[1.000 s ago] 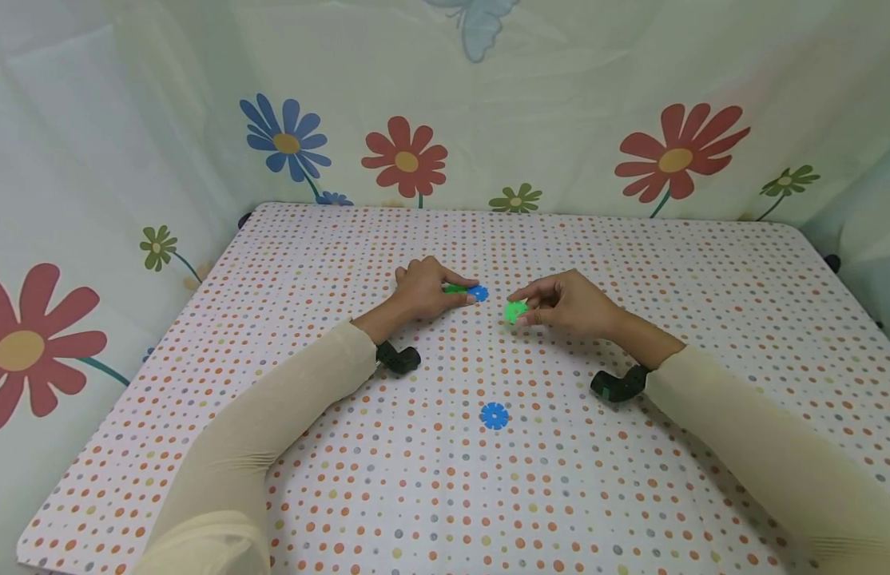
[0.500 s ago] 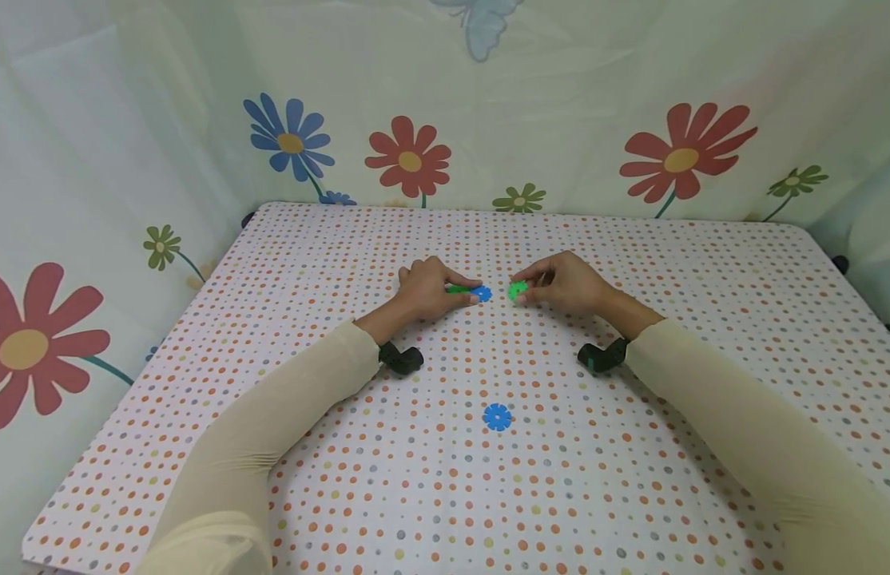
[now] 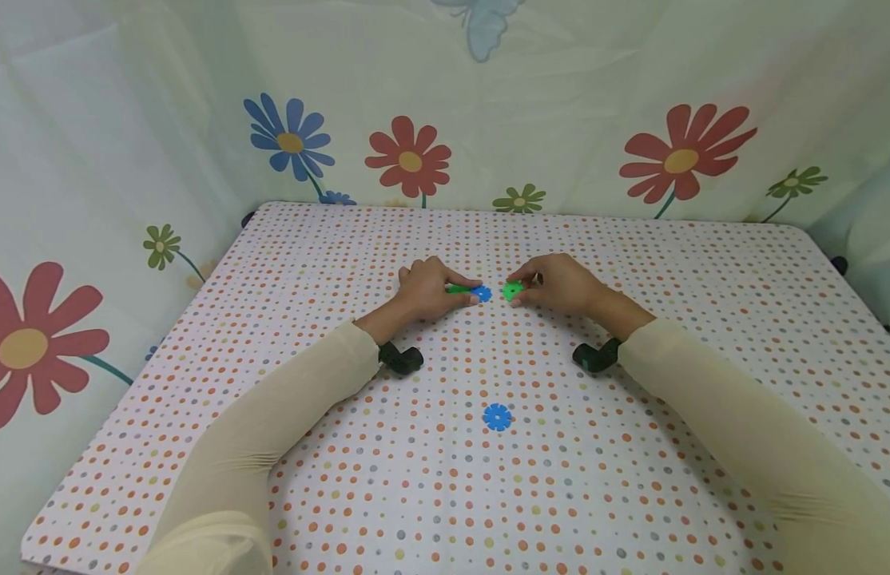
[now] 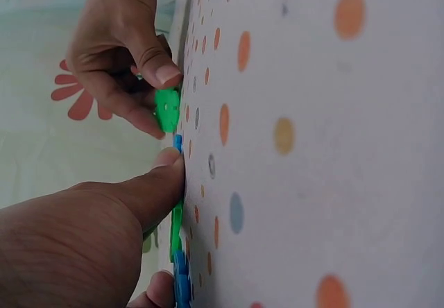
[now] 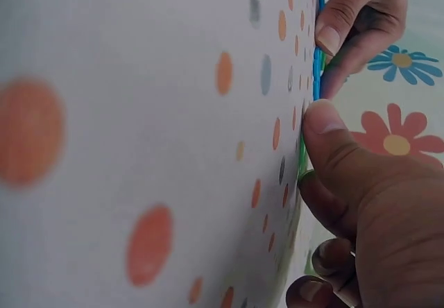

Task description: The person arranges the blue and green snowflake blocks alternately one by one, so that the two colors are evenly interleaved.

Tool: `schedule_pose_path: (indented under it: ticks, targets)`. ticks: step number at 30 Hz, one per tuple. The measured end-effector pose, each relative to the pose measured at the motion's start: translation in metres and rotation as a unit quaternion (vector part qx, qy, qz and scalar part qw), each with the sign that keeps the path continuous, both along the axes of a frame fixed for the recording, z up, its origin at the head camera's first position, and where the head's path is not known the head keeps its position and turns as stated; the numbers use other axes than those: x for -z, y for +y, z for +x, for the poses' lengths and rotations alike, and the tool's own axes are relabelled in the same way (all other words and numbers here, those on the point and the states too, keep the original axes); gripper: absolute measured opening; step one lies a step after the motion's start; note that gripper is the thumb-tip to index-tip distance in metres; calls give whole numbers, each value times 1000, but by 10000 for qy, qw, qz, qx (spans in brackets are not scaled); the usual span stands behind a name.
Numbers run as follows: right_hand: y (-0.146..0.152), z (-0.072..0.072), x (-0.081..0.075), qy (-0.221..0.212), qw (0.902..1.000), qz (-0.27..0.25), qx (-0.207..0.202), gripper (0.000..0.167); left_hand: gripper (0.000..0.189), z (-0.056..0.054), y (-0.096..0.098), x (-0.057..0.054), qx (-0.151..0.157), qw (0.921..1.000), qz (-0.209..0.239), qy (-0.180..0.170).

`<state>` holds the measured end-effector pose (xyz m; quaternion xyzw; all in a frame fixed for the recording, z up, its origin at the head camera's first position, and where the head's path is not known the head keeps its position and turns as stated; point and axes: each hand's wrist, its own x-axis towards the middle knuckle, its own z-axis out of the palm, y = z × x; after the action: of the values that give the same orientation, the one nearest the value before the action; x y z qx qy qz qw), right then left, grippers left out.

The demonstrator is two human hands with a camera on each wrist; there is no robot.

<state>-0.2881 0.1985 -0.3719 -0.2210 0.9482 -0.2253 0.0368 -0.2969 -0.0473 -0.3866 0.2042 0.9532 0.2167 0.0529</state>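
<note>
My left hand [image 3: 425,289] pinches a blue notched plastic disc [image 3: 483,294] between thumb and finger, low at the tabletop. A green disc [image 4: 176,230] adjoins it under the hand, with another blue piece [image 4: 182,284] beyond, seen edge-on in the left wrist view; my fingers hide much of this row. Between thumb and fingertips, my right hand [image 3: 563,286] grips a separate green notched disc [image 3: 513,291]. In the head view a narrow gap lies between this green disc and the left hand's blue one. The left wrist view shows the green disc's face tilted.
A loose blue notched disc [image 3: 498,417] lies flat nearer the person. The table [image 3: 387,479] has a dotted cover, and a flowered curtain [image 3: 546,104] hangs behind it. Dark devices [image 3: 402,359] are strapped at both wrists.
My right hand has carried its green disc away from me and slightly left, closer to the blue disc. The left hand and the loose disc have stayed in place.
</note>
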Motion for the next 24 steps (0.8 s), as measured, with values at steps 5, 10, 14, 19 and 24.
schedule_pose_path:
  ticks: [5, 10, 14, 19, 24]
  targets:
    - [-2, 0, 1, 175, 9995, 126, -216, 35, 35, 0, 0, 0, -10, 10000, -72, 50]
    - [0, 0, 4, 45, 9998, -135, -136, 35, 35, 1, 0, -1, 7, 10000, -3, 47]
    - [1, -1, 7, -126, 9992, -373, 24, 35, 35, 1, 0, -1, 35, 10000, 54, 35]
    - [0, -3, 10, -204, 9983, -534, 131, 34, 35, 1, 0, -1, 46, 9999, 106, 17]
    - [-1, -6, 12, -280, 9978, -601, 88, 35, 35, 0, 0, -1, 27, 9999, 97, 19]
